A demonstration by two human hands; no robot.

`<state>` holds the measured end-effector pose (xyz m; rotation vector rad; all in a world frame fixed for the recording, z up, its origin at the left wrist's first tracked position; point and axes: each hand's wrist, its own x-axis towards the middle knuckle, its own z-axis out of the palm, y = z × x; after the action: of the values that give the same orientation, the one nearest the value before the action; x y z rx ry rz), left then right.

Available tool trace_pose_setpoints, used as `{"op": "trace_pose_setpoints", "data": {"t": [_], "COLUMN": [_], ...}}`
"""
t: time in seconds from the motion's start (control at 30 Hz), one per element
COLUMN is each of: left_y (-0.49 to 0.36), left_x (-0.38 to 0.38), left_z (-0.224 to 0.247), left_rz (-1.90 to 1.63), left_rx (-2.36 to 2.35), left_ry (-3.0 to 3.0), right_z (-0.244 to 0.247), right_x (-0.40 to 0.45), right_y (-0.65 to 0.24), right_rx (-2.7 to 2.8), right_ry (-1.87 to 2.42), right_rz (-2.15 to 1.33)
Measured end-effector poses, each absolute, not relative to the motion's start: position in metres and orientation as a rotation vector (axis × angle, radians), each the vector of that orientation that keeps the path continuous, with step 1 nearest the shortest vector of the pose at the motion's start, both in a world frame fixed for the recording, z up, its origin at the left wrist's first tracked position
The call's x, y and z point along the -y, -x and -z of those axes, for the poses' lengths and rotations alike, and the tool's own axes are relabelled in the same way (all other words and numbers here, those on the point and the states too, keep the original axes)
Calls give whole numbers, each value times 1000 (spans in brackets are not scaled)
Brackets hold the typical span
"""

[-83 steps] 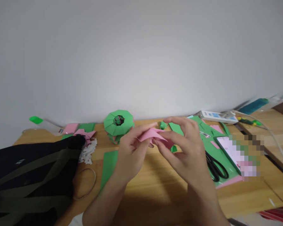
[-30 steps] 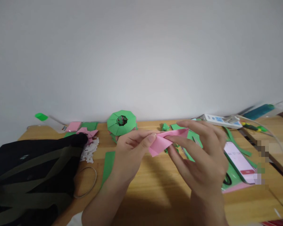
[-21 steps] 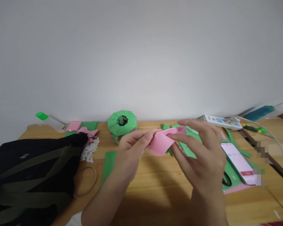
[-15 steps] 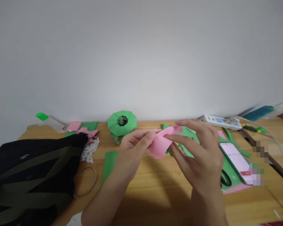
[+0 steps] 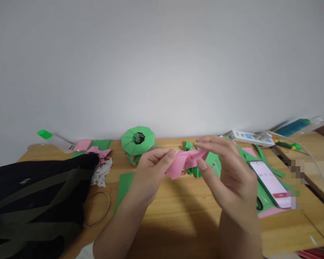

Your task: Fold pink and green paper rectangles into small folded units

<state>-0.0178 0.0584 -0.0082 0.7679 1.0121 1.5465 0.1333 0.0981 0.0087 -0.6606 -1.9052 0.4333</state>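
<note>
A folded piece of pink paper [image 5: 178, 164] is held above the table, creased into a shape with angled flaps. My left hand [image 5: 152, 172] pinches its left end between thumb and fingers. At the paper's right end is my right hand [image 5: 228, 172], curved with thumb and fingers apart. The right thumb tip overlaps the lower edge of the paper, while the fingers lie above and behind it; firm contact cannot be made out. Behind the hands stands a round green and pink folded-paper model [image 5: 138, 142] with a hole in its top.
A black bag [image 5: 37, 205] covers the left side, beside white paper scraps [image 5: 102, 172] and a folded pink piece [image 5: 102, 153]. Green paper [image 5: 123, 187] lies partly behind my left forearm. To the right are a phone [image 5: 268, 183], a power strip [image 5: 251, 137] and a white cable [image 5: 320, 169].
My right fingers have moved off the paper's middle fold and spread around its right end. The pink paper is turned flatter, its flaps more sharply shaped. My left hand keeps its pinch.
</note>
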Motion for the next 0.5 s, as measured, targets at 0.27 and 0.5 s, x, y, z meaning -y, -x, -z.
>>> {"op": "trace_pose_setpoints", "data": {"t": [0.27, 0.5], "left_y": [17, 18], "left_x": [-59, -58], "left_z": [7, 11], "left_rz": [-1568, -1624], "left_rx": [-1018, -1106], "left_ry": [-699, -829], "right_z": [-7, -8], "right_x": [-106, -106], "right_y": [-144, -142], "right_rx": [1966, 1939], "right_ry": [549, 530], "right_rz": [-521, -688]}}
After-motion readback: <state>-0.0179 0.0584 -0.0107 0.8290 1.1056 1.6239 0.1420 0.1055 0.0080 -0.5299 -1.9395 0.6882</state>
